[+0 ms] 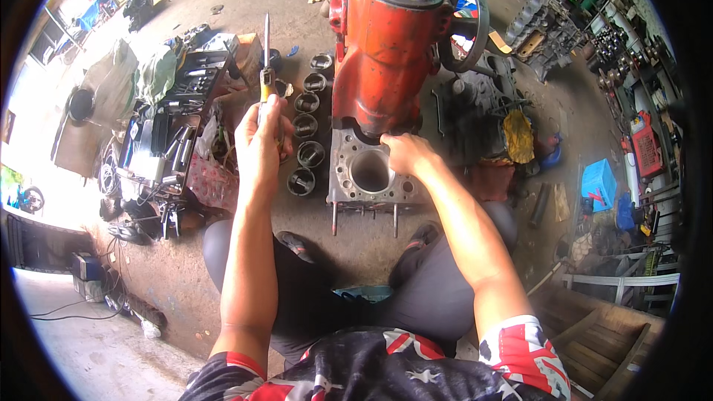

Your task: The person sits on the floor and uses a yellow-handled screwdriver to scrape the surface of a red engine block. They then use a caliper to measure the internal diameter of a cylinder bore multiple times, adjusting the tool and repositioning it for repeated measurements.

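My left hand (260, 137) is closed round a yellow-handled tool (266, 91) with a long, thin metal blade pointing up and away from me. My right hand (407, 154) has its fingers curled at the lower end of a red cylinder boring machine (382, 52). What its fingertips pinch, if anything, is hidden. Under them lies the grey engine block (344, 184), its near round bore facing up. Two studs stick out toward me from the block's front edge. A row of several pistons (305, 125) stands on the floor between the block and my left hand.
To the left, a tool tray (200, 78) holds many hand tools. A handwheel (481, 28) juts from the machine's right side. Engine parts (486, 85) and a yellow cloth (518, 136) lie right of the block. Farther right are a blue box (598, 184) and a red crate (646, 145).
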Demonstrator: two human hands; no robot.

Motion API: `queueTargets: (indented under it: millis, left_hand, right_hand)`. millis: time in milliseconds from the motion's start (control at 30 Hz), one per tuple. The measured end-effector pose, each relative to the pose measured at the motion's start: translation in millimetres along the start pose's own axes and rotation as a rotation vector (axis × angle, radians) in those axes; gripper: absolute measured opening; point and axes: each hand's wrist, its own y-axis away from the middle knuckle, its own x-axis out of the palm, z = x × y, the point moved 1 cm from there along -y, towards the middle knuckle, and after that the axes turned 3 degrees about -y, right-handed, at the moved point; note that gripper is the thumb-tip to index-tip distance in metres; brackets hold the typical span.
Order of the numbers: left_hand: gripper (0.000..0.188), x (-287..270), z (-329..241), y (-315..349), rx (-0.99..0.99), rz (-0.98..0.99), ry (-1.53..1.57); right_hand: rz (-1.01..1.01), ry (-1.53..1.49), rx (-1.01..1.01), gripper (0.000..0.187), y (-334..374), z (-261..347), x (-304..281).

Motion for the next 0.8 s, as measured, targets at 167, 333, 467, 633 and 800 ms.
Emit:
queueTargets:
  millis: [167,333,467,633,800]
  left_hand:
    - [0.035,-2,-3,1,0.006,0.015,-0.051]
    - [0.030,-3,-3,3,0.050,0.013,0.005]
    - [0.041,-8,-6,12,0.266,0.261,0.021]
    - [0.035,-14,-1,18,0.284,0.645,-0.254]
    - [0.046,-18,30,17,0.364,0.804,-0.738]
  right_hand:
    - [0.029,-0.030,0.022,0.052,2,3,-3]
    - [-0.021,-0.060,0.021,0.052,0,9,-6]
    - [-0.017,-0.046,0.023,0.039,-1,16,-5]
    - [0.048,0.011,0.046,0.042,-6,21,-1]
    - [0.120,-0.079,-0.010,0.039,-5,10,-3]
